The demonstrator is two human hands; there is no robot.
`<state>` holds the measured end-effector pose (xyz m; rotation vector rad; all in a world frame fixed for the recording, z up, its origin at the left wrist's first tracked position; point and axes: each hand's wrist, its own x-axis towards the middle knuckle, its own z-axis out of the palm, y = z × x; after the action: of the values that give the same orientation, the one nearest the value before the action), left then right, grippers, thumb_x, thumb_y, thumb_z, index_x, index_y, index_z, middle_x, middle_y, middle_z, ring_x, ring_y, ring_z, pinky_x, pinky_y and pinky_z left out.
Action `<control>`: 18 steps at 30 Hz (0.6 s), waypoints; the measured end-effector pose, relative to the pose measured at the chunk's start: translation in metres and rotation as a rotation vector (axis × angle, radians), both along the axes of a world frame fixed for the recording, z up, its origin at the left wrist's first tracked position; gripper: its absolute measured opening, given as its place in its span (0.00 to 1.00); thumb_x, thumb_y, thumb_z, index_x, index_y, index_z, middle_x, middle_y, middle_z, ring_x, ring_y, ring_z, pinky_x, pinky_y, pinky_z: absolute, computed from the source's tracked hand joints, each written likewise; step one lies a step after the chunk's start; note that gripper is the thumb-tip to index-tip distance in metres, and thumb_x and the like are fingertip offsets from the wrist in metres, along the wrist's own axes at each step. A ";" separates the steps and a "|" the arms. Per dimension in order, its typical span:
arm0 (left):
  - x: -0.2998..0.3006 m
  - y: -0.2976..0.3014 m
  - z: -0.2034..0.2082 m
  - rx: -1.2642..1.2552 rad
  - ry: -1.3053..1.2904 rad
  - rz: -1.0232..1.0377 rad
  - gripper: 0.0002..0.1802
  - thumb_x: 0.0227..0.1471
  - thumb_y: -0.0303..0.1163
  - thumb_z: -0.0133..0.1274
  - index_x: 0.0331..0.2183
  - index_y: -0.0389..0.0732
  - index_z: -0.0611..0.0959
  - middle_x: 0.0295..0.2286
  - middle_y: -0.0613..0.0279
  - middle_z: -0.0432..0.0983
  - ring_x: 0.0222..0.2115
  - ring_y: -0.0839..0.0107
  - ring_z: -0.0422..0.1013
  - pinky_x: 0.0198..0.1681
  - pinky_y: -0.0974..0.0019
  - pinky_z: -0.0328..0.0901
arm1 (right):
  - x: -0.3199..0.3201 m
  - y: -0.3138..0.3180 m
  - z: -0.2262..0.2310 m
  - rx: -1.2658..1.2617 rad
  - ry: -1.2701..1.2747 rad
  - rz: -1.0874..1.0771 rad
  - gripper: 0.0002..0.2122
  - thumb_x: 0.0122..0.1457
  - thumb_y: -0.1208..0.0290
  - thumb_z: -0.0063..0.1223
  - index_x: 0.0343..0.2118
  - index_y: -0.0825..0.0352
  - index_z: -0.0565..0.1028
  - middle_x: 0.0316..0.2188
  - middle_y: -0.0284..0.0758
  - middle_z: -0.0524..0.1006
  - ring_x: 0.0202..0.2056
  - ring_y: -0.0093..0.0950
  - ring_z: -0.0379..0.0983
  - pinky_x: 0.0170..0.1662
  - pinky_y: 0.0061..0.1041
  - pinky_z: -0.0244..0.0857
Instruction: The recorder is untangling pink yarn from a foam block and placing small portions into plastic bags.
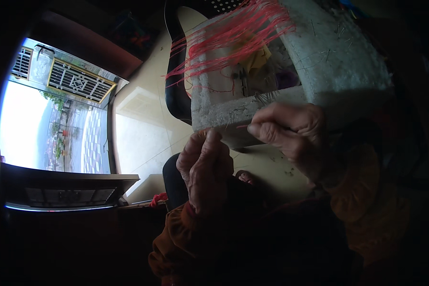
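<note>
My left hand (206, 164) is closed in a pinch, thumb against forefinger. Something tiny and brownish may show at its fingertips, too small to name. To its right, my right hand (293, 131) also pinches; a short length of pink thread (242, 127) sticks out from its fingertips toward the left hand. Both hands are just in front of a white foam box (217, 110), apart from each other. Many pink threads (233, 40) lie in strands across the box's far left part. Thin needles or pins (267, 97) stick into its near rim.
More pins (326, 51) stand in the box's wide right side. Inside it lie a yellow piece (256, 59) and a purple round thing (287, 79). A black chair (176, 102) is under the box. An open doorway (57, 114) lies at left.
</note>
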<state>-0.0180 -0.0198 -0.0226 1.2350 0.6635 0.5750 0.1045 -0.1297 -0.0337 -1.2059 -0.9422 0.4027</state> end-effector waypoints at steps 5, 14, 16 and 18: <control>0.008 0.001 0.005 -0.066 -0.020 -0.059 0.12 0.59 0.35 0.40 0.37 0.37 0.74 0.13 0.72 0.58 0.11 0.85 0.51 0.13 0.79 0.47 | -0.003 0.000 0.002 -0.043 0.003 -0.062 0.05 0.54 0.77 0.48 0.25 0.70 0.74 0.15 0.28 0.70 0.19 0.13 0.64 0.21 0.15 0.58; 0.014 0.008 0.004 -0.132 -0.059 -0.159 0.16 0.59 0.38 0.40 0.39 0.35 0.74 0.12 0.71 0.59 0.11 0.83 0.51 0.14 0.78 0.47 | -0.003 0.004 0.002 0.020 0.016 -0.101 0.04 0.55 0.76 0.51 0.27 0.69 0.75 0.17 0.27 0.71 0.21 0.12 0.64 0.24 0.14 0.58; 0.015 0.008 0.001 -0.123 -0.060 -0.169 0.16 0.59 0.38 0.40 0.39 0.35 0.74 0.12 0.71 0.59 0.10 0.83 0.51 0.14 0.78 0.47 | -0.003 0.005 0.001 0.025 0.018 -0.102 0.03 0.55 0.75 0.52 0.27 0.69 0.75 0.18 0.27 0.72 0.22 0.13 0.64 0.25 0.14 0.59; 0.015 0.010 -0.007 -0.027 -0.078 -0.187 0.16 0.59 0.38 0.39 0.39 0.35 0.74 0.12 0.71 0.58 0.10 0.83 0.51 0.14 0.78 0.47 | -0.004 0.005 0.002 -0.008 0.067 -0.044 0.04 0.55 0.75 0.52 0.27 0.69 0.75 0.18 0.28 0.72 0.23 0.13 0.65 0.26 0.14 0.59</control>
<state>-0.0030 -0.0099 -0.0292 1.2281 0.4832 0.4547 0.1008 -0.1245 -0.0316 -1.2108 -0.8557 0.4094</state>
